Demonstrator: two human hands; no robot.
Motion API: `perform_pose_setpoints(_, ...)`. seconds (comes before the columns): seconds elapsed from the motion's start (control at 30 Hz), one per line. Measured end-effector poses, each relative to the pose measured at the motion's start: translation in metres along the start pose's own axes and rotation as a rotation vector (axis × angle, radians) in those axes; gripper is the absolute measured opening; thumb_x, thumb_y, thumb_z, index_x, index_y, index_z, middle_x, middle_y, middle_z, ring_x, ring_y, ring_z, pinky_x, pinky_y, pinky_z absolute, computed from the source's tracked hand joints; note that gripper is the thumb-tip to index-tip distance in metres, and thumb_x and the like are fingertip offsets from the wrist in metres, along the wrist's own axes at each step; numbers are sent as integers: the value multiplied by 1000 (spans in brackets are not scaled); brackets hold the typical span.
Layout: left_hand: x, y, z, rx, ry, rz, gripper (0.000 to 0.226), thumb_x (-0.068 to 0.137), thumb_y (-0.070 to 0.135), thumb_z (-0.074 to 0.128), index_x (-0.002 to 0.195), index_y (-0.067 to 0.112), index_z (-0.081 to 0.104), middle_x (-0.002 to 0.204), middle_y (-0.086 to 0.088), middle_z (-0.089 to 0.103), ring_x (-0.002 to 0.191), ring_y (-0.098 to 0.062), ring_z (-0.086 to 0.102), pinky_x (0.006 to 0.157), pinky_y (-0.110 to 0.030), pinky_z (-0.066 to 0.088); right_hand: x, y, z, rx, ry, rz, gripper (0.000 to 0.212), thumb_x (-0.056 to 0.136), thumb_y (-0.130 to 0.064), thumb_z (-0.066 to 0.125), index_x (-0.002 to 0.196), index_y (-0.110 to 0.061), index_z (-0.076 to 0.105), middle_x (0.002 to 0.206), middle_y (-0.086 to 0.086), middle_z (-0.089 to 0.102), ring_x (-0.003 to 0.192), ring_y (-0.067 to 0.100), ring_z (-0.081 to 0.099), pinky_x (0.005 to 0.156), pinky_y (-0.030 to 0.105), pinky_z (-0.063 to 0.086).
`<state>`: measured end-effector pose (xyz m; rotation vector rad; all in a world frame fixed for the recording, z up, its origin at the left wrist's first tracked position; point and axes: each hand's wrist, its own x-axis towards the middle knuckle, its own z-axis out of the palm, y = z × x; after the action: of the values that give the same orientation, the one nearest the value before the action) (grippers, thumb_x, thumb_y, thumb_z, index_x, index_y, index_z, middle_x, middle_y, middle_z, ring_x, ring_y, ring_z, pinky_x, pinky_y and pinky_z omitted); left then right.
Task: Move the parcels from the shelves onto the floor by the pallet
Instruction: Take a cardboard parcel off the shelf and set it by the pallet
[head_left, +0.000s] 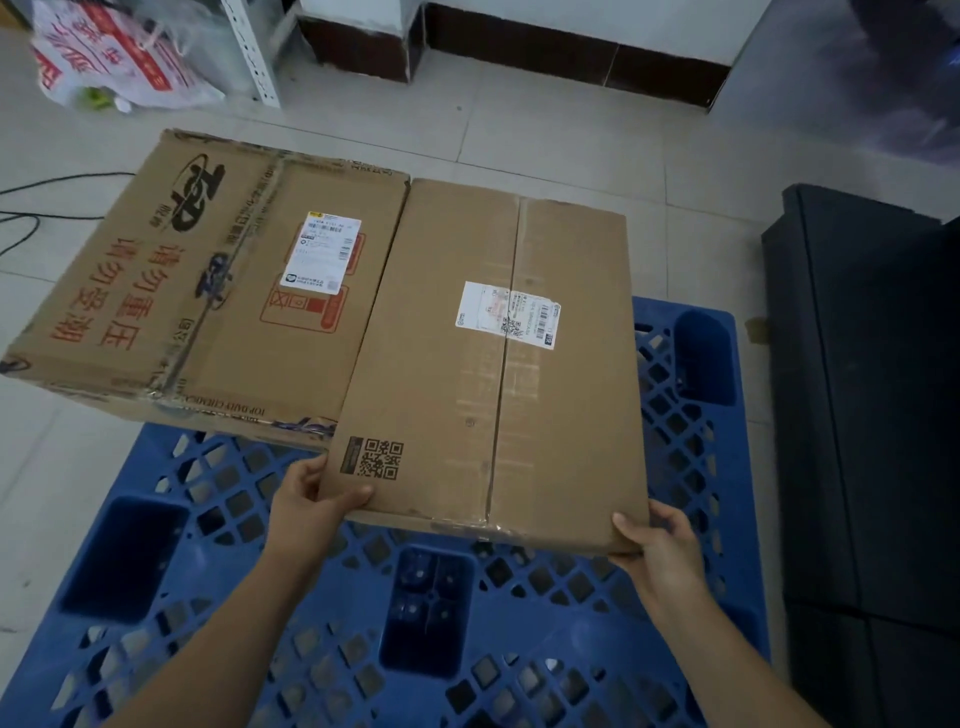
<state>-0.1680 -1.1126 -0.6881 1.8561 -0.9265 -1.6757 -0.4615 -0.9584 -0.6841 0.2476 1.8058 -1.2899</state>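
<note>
We hold a plain cardboard parcel (493, 364) by its two near corners, our left hand (306, 512) pinching the near left corner with the thumb on top beside a printed QR code (382, 458), and our right hand (657, 545) clamping the near right corner the same way. The parcel hangs over the far part of the blue pallet (311, 623), its left edge just beside a larger printed parcel (208, 280) that reaches out over the tiled floor (545, 135) to the left. A black crate (872, 415) stands at the right, and a plastic bag (114, 57) lies far left.
</note>
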Motion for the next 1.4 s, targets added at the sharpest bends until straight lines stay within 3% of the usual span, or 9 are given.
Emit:
perform_pose_setpoints(0.13, 6, -15, -5, 72, 31, -21, 64, 80, 1, 73, 136, 6, 42, 124, -10, 57, 113, -27, 57, 96, -41, 48, 1, 18, 2, -128, 3, 6, 39, 86, 6, 63, 121, -6, 49, 121, 11, 60, 101, 27, 60, 86, 45, 51)
perform_pose_setpoints(0.23, 5, -17, -5, 154, 85, -28, 59, 82, 11, 74, 133, 5, 46, 128, -9, 54, 110, -25, 55, 80, -32, 49, 0, 23, 8, -240, -3, 4, 41, 88, -1, 64, 127, -6, 52, 127, 12, 61, 109, 29, 60, 98, 45, 49)
perform_pose_setpoints(0.4, -20, 12, -2, 273, 114, -70, 55, 88, 9, 66, 137, 3, 40, 122, -11, 54, 81, -20, 56, 63, -29, 44, -31, -5, 19, -449, -51, -7, 42, 96, -8, 54, 138, -7, 48, 133, 6, 54, 124, 29, 51, 102, 38, 43)
perform_pose_setpoints(0.5, -54, 60, -17, 419, 84, 16, 42, 89, 1, 60, 130, 0, 49, 124, -13, 56, 101, -28, 55, 77, -32, 42, -73, -41, 28, -574, -83, -89, 39, 96, -14, 54, 135, -11, 54, 132, 4, 57, 117, 26, 55, 96, 38, 48)
perform_pose_setpoints(0.7, -164, 191, -47, 596, -62, 378, 32, 85, -4, 57, 117, -3, 59, 116, -20, 62, 100, -26, 58, 82, -33, 46, -220, -127, 25, -835, -154, -361, 41, 92, -6, 54, 134, -5, 54, 133, 14, 57, 121, 30, 54, 103, 37, 44)
perform_pose_setpoints(0.87, -326, 293, -78, 857, -261, 861, 43, 88, 6, 55, 131, 6, 49, 130, -15, 56, 119, -29, 52, 92, -29, 39, -392, -197, -24, -973, -7, -558, 42, 95, -12, 55, 136, -5, 50, 136, 16, 55, 114, 29, 57, 95, 36, 46)
perform_pose_setpoints(1.1, -629, 363, -115, 953, -489, 1405, 45, 89, 11, 56, 133, 7, 45, 121, -20, 59, 111, -36, 54, 93, -36, 42, -723, -225, -194, -1140, 329, -715, 43, 92, -24, 60, 132, -11, 55, 134, 7, 57, 124, 24, 52, 102, 29, 39)
perform_pose_setpoints(1.27, -905, 350, -104, 725, -776, 1816, 45, 84, 17, 63, 127, 8, 51, 118, -18, 59, 113, -38, 53, 96, -43, 42, -986, -187, -359, -1113, 754, -724, 40, 94, -23, 54, 133, -15, 54, 127, 4, 61, 116, 21, 56, 95, 27, 41)
perform_pose_setpoints(1.4, -1118, 282, -127, 539, -1126, 1956, 47, 90, 20, 59, 134, 13, 46, 118, -8, 56, 99, -23, 53, 91, -35, 42, -1186, -104, -481, -1036, 1073, -573, 36, 94, -20, 55, 129, -15, 58, 124, 3, 62, 112, 22, 59, 91, 28, 46)
